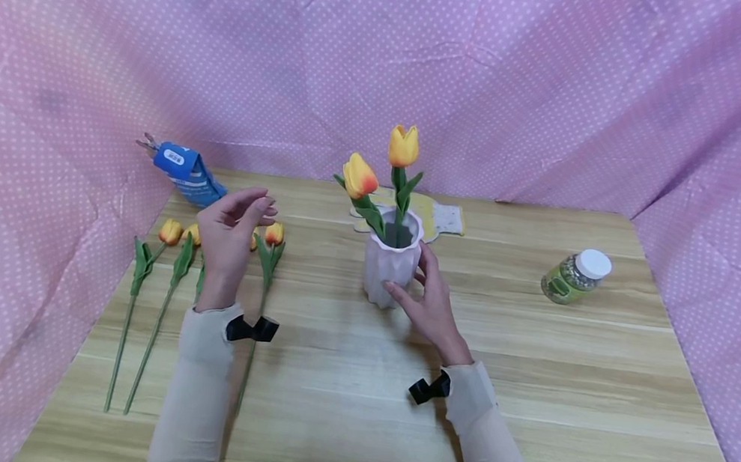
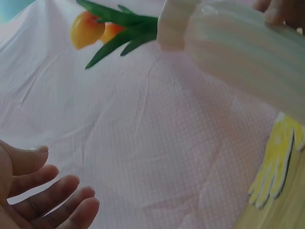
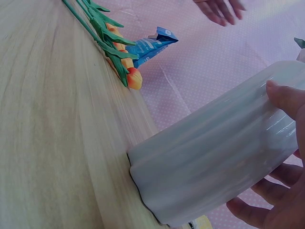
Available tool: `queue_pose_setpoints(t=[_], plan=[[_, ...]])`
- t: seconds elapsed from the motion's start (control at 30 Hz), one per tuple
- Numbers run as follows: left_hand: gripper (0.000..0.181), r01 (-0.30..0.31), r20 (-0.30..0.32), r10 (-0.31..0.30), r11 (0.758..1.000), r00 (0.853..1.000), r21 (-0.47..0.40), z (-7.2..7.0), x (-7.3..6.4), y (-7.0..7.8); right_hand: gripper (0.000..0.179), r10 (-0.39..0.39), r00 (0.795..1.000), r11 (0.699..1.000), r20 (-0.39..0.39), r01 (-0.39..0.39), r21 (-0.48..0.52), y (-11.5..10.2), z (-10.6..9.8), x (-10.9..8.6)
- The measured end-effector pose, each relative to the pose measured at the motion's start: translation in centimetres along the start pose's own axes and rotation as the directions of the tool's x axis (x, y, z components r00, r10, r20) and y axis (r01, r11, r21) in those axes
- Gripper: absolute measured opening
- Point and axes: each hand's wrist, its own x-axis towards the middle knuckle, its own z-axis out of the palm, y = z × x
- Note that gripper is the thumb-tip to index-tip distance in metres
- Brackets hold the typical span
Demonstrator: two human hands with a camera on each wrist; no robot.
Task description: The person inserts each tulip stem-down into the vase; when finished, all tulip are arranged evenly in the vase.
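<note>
A white fluted vase stands upright on the table, left of my right hand. That hand holds it, thumb on the near side and fingers around the other, as the right wrist view shows. Two yellow-orange artificial tulips lean out of its mouth, their lower stems hidden inside. My left hand hangs in the air left of the vase, holding nothing, with fingers loosely bent. Below it several more tulips lie on the tabletop, partly covered by the left hand and forearm.
A blue packet with metal tips poking out stands at the back left. Behind the vase lies a yellow and white glove. To the right is a jar with a white lid. A pink dotted cloth surrounds the wooden table.
</note>
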Motion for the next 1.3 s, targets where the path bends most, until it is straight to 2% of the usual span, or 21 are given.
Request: queue_pose_setpoints(t=[0.2,0.33,0.43,0.57,0.7,0.77,0.87,1.0,1.13,1.2,1.3], plan=[[0.014,0.144,-0.035,-0.141,0.985,0.989,0.097,-2.1,-0.3,-1.0,0.084,0.004,1.0,1.0,0.0,-0.004,-0.002,-0.1,-0.1,0.0],[0.012,0.244,-0.059,-0.238,0.961,0.969,0.132,-3.2,-0.6,-1.8,0.084,0.012,1.0,1.0,0.002,-0.012,-0.002,-0.1,-0.1,0.0],[0.013,0.295,-0.077,-0.286,0.94,0.955,0.173,-4.0,-0.8,-2.5,0.084,0.018,1.0,1.0,0.003,-0.018,-0.002,0.0,-0.1,0.0],[0.025,0.368,-0.091,-0.358,0.887,0.929,0.278,-5.1,-1.2,-3.3,0.084,0.019,1.0,1.0,0.004,-0.019,0.007,-0.1,-0.1,-0.1],[0.037,0.456,-0.097,-0.457,0.799,0.884,0.393,-6.1,-1.7,-4.1,0.084,0.004,1.0,1.0,0.004,-0.004,0.011,-0.2,-0.1,-0.1],[0.039,0.481,-0.091,-0.496,0.754,0.863,0.448,-6.5,-2.0,-4.5,0.084,-0.001,1.0,1.0,0.003,0.001,0.006,-0.2,-0.1,-0.1],[0.041,0.508,-0.064,-0.551,0.71,0.832,0.487,-7.1,-2.4,-5.1,0.084,0.0,1.0,1.0,0.005,0.0,-0.002,-0.1,0.0,0.0],[0.044,0.508,-0.017,-0.592,0.676,0.806,0.533,-7.6,-3.1,-5.9,0.085,0.008,1.0,1.0,0.009,-0.008,-0.007,0.0,0.1,0.0],[0.049,0.482,0.02,-0.624,0.623,0.781,0.616,-7.9,-3.8,-6.5,0.085,0.014,1.0,1.0,0.01,-0.014,-0.002,-0.1,0.1,-0.1],[0.051,0.472,0.036,-0.649,0.589,0.76,0.656,-7.9,-4.1,-6.8,0.085,0.017,1.0,1.0,0.011,-0.017,0.001,-0.1,0.0,-0.1],[0.052,0.462,0.051,-0.679,0.551,0.732,0.695,-7.8,-4.4,-7.1,0.085,0.017,1.0,1.0,0.012,-0.017,0.008,-0.2,0.0,-0.1]])
